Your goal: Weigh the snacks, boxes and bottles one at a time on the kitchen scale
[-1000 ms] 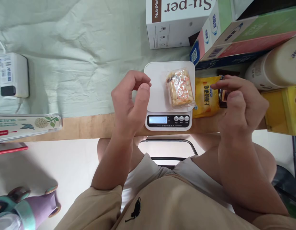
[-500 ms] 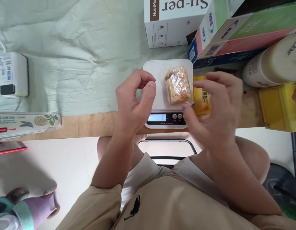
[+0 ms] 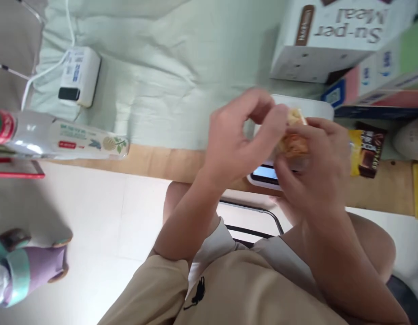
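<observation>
Wrinkled green cloth (image 3: 168,58) covers most of wooden table (image 3: 155,160).

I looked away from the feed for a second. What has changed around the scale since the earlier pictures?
The right hand came across from the yellow packet and closed on the clear-wrapped snack packet over the scale. The left hand moved in beside it, fingers at the wrapper. The view swung leftward, blurred. The scale, the boxes and the bottle stayed put; whether the packet has lifted off cannot be told.
</observation>
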A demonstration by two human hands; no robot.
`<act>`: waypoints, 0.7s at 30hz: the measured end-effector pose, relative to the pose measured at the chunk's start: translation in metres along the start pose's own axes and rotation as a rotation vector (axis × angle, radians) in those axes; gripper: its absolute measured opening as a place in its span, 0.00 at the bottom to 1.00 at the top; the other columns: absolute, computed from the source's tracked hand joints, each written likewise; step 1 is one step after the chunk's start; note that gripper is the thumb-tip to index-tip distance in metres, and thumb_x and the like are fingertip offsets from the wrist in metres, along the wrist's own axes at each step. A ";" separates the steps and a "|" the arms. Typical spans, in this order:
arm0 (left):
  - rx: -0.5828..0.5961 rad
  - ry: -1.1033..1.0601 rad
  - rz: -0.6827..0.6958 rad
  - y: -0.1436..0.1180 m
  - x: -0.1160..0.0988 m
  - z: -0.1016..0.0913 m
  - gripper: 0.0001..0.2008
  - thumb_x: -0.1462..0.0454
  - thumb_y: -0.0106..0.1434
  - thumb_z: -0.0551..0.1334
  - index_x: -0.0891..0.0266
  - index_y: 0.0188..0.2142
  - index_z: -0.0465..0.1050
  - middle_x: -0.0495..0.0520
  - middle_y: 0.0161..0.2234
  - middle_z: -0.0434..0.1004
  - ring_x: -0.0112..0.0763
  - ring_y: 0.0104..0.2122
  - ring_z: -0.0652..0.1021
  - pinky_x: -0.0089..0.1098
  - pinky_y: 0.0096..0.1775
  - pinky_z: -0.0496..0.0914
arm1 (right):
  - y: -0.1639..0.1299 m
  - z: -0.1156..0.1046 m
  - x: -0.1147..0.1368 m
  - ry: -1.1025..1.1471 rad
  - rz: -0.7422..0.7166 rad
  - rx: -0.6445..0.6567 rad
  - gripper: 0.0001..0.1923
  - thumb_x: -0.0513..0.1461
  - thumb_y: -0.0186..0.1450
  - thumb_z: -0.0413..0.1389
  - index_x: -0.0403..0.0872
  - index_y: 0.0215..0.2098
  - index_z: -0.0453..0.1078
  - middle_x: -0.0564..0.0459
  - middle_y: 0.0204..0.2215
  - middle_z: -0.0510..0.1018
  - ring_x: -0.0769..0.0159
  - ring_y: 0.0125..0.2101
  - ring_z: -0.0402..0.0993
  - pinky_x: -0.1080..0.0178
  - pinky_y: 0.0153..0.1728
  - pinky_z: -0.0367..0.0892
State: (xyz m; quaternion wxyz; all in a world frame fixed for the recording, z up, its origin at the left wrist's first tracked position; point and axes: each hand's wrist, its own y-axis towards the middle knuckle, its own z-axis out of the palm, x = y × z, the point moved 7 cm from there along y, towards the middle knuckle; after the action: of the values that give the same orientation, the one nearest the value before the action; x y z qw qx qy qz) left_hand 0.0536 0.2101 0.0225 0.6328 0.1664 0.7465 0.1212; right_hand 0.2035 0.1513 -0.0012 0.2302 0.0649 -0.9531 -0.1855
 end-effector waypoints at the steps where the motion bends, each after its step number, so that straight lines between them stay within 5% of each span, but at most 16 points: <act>1: -0.025 -0.019 -0.007 -0.001 0.000 -0.007 0.17 0.62 0.72 0.59 0.55 0.25 0.59 0.48 0.26 0.69 0.31 0.29 0.73 0.39 0.35 0.72 | 0.000 0.000 0.004 0.019 -0.057 -0.025 0.23 0.42 0.63 0.57 0.53 0.57 0.71 0.42 0.56 0.75 0.48 0.56 0.75 0.41 0.58 0.71; 5: -0.181 -0.109 -0.033 -0.003 -0.003 -0.046 0.21 0.67 0.71 0.59 0.55 0.24 0.53 0.48 0.24 0.60 0.27 0.25 0.67 0.36 0.30 0.69 | 0.001 0.007 0.032 0.071 -0.229 -0.136 0.23 0.44 0.60 0.61 0.52 0.53 0.74 0.41 0.54 0.78 0.46 0.53 0.79 0.42 0.53 0.73; 8: -0.223 0.025 -0.283 -0.006 0.012 -0.073 0.22 0.67 0.72 0.60 0.57 0.23 0.52 0.48 0.24 0.58 0.25 0.26 0.69 0.35 0.29 0.68 | 0.003 0.024 0.052 0.033 -0.200 -0.069 0.20 0.41 0.62 0.61 0.53 0.53 0.75 0.42 0.54 0.77 0.48 0.53 0.78 0.43 0.56 0.73; 10: -0.119 0.131 -0.489 -0.011 0.029 -0.083 0.25 0.62 0.73 0.60 0.58 0.21 0.52 0.47 0.23 0.59 0.26 0.28 0.74 0.34 0.27 0.68 | 0.006 0.037 0.060 -0.008 -0.148 -0.005 0.18 0.39 0.64 0.60 0.54 0.53 0.75 0.44 0.55 0.75 0.50 0.52 0.78 0.43 0.57 0.72; 12: 0.010 0.179 -0.605 -0.016 0.045 -0.087 0.28 0.55 0.75 0.55 0.59 0.19 0.53 0.47 0.22 0.61 0.28 0.30 0.80 0.31 0.26 0.69 | 0.008 0.047 0.065 -0.052 -0.101 0.031 0.18 0.40 0.65 0.60 0.56 0.53 0.75 0.45 0.57 0.74 0.50 0.51 0.78 0.42 0.58 0.72; 15: 0.136 0.158 -0.582 -0.019 0.059 -0.085 0.31 0.49 0.77 0.46 0.61 0.20 0.61 0.45 0.23 0.65 0.31 0.36 0.86 0.30 0.28 0.74 | 0.011 0.059 0.067 -0.122 -0.025 0.093 0.19 0.46 0.67 0.59 0.55 0.55 0.75 0.42 0.58 0.72 0.47 0.55 0.76 0.40 0.57 0.72; 21: 0.241 0.203 -0.730 -0.018 0.068 -0.068 0.30 0.51 0.77 0.51 0.59 0.19 0.62 0.47 0.23 0.69 0.39 0.36 0.85 0.46 0.38 0.81 | 0.013 0.056 0.064 -0.247 0.018 0.094 0.28 0.56 0.63 0.61 0.52 0.56 0.77 0.40 0.53 0.74 0.40 0.56 0.73 0.30 0.55 0.68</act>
State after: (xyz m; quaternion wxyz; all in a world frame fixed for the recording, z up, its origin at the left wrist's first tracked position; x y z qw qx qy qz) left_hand -0.0246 0.2230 -0.0340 0.5334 -0.0494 0.8241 -0.1844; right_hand 0.1203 0.1679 -0.0160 0.1092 0.0438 -0.9824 -0.1454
